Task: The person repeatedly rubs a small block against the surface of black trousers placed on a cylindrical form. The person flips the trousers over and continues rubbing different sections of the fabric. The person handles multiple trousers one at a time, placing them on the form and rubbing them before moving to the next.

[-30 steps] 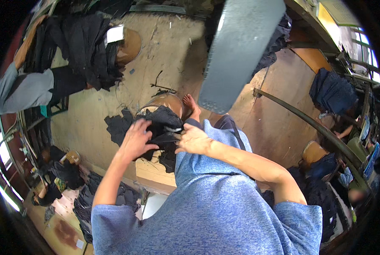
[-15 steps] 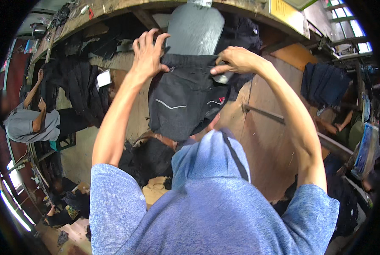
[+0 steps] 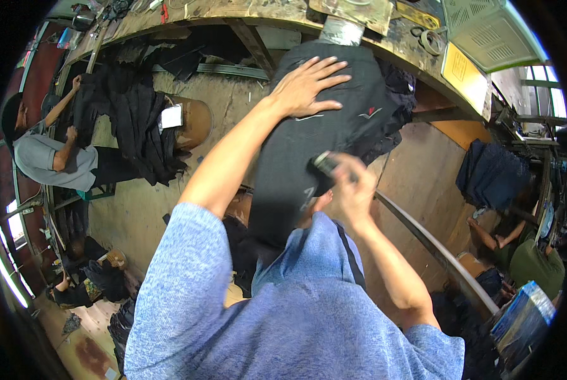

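Black trousers (image 3: pixel 280 168) with white stitched marks and a small red mark are drawn over a flat board fixed to the bench. The board itself is covered, though a silvery wrapped neck (image 3: pixel 342 31) shows above it. My left hand (image 3: pixel 309 85) lies flat near the top of the cloth, fingers spread. Lower on the right, my right hand (image 3: pixel 355 183) is closed round a small dark object with a pale edge (image 3: pixel 324 163). Motion smears that hand, and the object's kind cannot be made out.
A wooden workbench (image 3: pixel 201 19) curves across the top, bearing a tape roll (image 3: pixel 432 42) and a pale green plastic basket (image 3: pixel 496 35). At left a person (image 3: pixel 55 158) handles dark cloth (image 3: pixel 128 117). Folded dark garments (image 3: pixel 492 171) lie right, beyond a metal bar (image 3: pixel 435 253).
The trousers have been pulled up over the grey board. My left hand has gone from the waistband to lying flat on the cloth; my right hand has moved down with the small object.
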Tool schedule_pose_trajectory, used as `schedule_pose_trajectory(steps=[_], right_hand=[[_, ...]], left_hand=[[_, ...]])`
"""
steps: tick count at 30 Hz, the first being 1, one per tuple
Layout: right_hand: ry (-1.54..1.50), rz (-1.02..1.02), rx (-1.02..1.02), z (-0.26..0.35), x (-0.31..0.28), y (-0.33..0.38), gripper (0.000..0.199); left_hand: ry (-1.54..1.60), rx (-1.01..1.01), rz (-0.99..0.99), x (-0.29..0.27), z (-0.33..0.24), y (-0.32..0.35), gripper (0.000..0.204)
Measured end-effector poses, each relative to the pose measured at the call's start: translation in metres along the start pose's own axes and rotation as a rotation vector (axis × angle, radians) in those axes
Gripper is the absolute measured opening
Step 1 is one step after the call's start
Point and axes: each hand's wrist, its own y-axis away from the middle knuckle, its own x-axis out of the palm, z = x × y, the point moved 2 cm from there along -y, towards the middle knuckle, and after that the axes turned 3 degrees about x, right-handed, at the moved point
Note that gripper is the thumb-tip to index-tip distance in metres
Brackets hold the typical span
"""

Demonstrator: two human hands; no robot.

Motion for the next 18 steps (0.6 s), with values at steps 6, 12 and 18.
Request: schedule_pose_trajectory(steps=[6, 12, 18], right_hand=[[0.339, 0.410, -1.021, -0.022, 0.085, -0.054, 0.051], [0.420, 0.251, -0.545, -0.020, 0.113, -0.036, 0.052], [0.185, 0.789, -0.399, 0.009, 0.093, -0.056, 0.045]], left_hand=[[0.059, 0.061, -0.044, 0.007, 0.037, -0.029, 0.077], [0.071, 0.037, -0.138, 0.013, 0.038, -0.027, 0.074], [0.078, 0.041, -0.138, 0.015, 0.051, -0.035, 0.071]])
